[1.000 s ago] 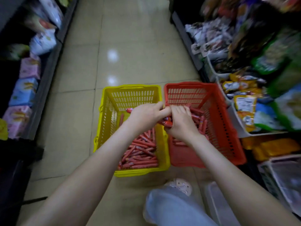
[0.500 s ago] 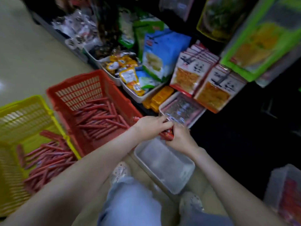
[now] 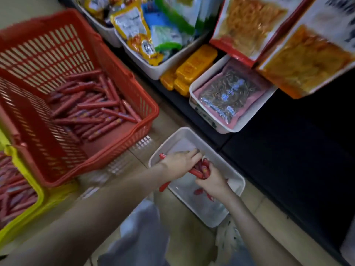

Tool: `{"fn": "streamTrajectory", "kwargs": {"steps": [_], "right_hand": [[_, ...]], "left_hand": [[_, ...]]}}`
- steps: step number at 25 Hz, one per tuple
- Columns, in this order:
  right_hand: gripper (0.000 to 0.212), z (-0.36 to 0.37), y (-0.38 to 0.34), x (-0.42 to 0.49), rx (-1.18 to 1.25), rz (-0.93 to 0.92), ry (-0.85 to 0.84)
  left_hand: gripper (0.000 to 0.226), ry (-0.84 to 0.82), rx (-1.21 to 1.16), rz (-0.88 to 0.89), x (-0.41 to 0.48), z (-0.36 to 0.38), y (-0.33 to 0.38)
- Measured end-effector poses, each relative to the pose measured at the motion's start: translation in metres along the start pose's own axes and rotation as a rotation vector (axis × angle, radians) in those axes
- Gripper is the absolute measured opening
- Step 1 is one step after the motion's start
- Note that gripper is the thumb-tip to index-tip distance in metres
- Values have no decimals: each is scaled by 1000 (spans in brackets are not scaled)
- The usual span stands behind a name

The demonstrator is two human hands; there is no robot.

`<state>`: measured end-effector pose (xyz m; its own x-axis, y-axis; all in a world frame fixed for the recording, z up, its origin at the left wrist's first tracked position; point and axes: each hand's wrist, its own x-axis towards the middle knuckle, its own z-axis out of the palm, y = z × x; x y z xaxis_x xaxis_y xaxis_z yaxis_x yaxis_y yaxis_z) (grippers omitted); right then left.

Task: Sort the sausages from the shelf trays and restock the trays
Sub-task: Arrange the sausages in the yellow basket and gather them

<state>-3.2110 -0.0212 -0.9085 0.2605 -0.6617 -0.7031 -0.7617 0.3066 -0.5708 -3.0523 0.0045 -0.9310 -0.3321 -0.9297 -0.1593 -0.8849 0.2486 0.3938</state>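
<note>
Plainly slim, glossy red sausages (image 3: 199,170)

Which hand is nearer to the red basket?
Left. The left hand holds sausages over the white tray, on the side toward the red basket; the right hand grips the same bundle farther from it.

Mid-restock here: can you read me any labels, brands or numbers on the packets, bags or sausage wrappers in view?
No text is legible in this frame.
Pink packet: blue characters, too blurred to read.
Yellow-and-white pouch: label print, too blurred.
Orange bags: dark print near the top edge, cut off and blurred.
Yellow boxes: raised mark, unreadable.
Sausages: wrapper print too small.
</note>
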Motion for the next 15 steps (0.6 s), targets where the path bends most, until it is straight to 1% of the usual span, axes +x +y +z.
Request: {"fn": "streamTrajectory", "kwargs": {"steps": [1, 2, 4, 6, 8, 10, 12, 15], "right_hand": [[43, 5, 6, 7, 73, 57, 44], [40, 7, 13, 13, 144, 112, 92], [23, 10, 25, 22, 248, 202, 169], [11, 15, 33, 30, 327, 250, 215], [10, 23, 39, 39, 396, 267, 230], [9, 30, 42, 47, 494, 262, 220], [8, 32, 42, 53, 598, 264, 219], [3, 34, 32, 55, 803, 210, 173]], "left_hand": [[61, -33, -86, -109, 1, 12, -4], [57, -36, -211, -236, 3, 22, -7], [40, 69, -530, -490, 8, 39, -15], [29, 134, -741, -672, 9, 52, -20], [23, 133, -959, -825, 8, 63, -22], [16, 161, -1180, -903, 7, 69, -22], [14, 153, -1302, -934, 9, 74, -24], [5, 15, -1575, -935, 14, 74, -19]]}}
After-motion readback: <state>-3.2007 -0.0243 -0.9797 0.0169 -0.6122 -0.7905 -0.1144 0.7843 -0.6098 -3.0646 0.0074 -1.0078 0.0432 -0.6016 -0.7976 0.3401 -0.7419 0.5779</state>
